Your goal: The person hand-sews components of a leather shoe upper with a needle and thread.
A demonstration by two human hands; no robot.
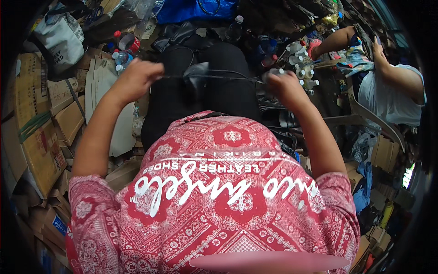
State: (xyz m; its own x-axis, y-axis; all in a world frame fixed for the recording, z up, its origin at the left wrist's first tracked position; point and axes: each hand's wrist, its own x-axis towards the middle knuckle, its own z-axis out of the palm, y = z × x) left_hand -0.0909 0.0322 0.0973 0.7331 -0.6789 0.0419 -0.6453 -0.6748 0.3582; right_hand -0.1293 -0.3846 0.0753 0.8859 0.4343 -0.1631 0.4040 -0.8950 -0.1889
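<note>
My left hand [137, 77] and my right hand [283, 86] are raised over my lap, each pinching one end of a thin dark cord [219, 76] stretched taut between them. A small dark bundle [197, 75] hangs on the cord near its middle. Below them are my black trousers [200, 100] and my red patterned shirt [219, 196]. The right hand also seems to hold a small pale piece, blurred.
Flattened cardboard boxes [41, 132] are stacked at my left. Plastic bottles [121, 59] and a red can [130, 43] lie ahead left. Several white bottles [303, 68] stand ahead right. Another person in a white shirt [392, 91] sits at the right beside a chair.
</note>
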